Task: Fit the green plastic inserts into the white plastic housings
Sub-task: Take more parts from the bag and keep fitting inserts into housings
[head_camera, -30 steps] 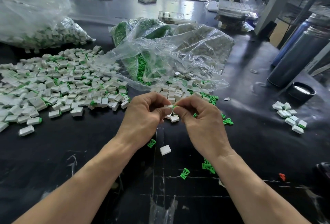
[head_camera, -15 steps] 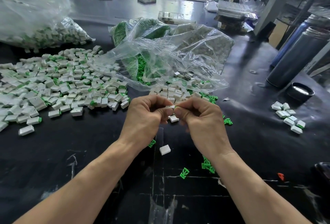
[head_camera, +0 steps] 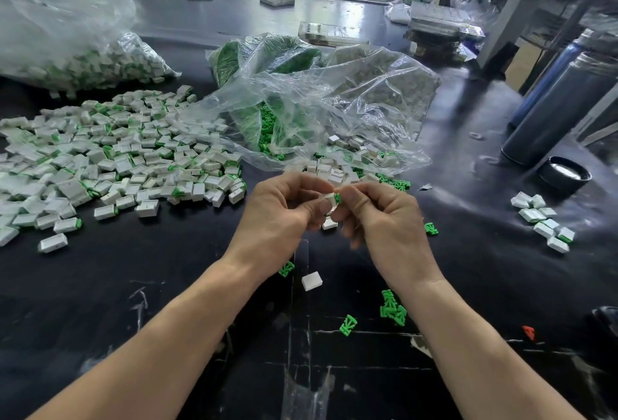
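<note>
My left hand (head_camera: 284,215) pinches a white housing (head_camera: 330,199) while my right hand (head_camera: 388,218) presses the green insert (head_camera: 338,198) into its end; a second ago more green showed, so it has nearly seated and this piece is almost done. Below my hands lie two loose housings (head_camera: 311,281) on the worktop (head_camera: 133,285) and several green inserts (head_camera: 392,308). Left of my left hand sits the finished pile (head_camera: 110,158), too many to count.

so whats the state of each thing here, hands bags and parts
left hand: pinching white housing
right hand: pinching green insert, partly in
clear bag: open, parts spilling
dark flask: uncapped
cap: on table
lone housing: empty
</note>
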A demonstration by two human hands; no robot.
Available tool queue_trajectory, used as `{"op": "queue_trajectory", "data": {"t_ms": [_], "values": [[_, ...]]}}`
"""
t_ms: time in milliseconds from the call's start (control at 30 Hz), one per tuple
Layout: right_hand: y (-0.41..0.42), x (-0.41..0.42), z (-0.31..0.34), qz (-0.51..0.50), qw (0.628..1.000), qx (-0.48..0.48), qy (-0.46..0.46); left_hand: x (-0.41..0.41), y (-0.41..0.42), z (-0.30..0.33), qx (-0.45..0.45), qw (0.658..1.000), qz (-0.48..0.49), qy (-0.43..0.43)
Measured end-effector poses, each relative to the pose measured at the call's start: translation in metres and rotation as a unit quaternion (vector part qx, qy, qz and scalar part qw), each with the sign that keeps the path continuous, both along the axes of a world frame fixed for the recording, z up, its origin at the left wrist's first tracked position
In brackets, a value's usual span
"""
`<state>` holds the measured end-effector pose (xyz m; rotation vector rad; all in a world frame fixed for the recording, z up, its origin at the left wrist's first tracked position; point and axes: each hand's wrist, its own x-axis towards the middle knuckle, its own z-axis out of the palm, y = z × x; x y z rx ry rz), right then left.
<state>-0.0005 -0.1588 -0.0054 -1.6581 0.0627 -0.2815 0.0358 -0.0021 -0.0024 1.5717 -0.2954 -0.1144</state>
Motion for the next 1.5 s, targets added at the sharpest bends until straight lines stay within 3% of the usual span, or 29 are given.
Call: {"op": "queue_trajectory", "data": {"t_ms": [300, 433, 567, 833, 1200, 1500], "values": [[0.009, -0.003, 0.006, 0.01, 0.996, 0.029, 0.086, -0.008, -0.01, -0.001, -0.036, 0.999, -0.025, -0.023], [0.016, -0.006, 0.007, 0.01, 0.995, 0.043, 0.093, -0.013, -0.014, -0.001, -0.081, 0.994, -0.07, -0.003], [0.017, -0.003, 0.005, -0.003, 0.991, 0.092, 0.094, -0.012, -0.016, -0.002, -0.065, 0.995, -0.071, -0.013], [0.016, 0.007, -0.009, -0.038, 0.997, -0.01, 0.066, -0.015, -0.016, 0.0, -0.002, 0.999, -0.039, -0.019], [0.019, 0.007, -0.009, -0.101, 0.992, -0.065, 0.047, -0.018, -0.018, 0.002, 0.015, 0.999, -0.015, -0.033], [0.019, 0.008, -0.013, -0.058, 0.996, 0.032, 0.057, -0.017, -0.016, 0.004, 0.013, 0.999, -0.009, -0.034]]}}
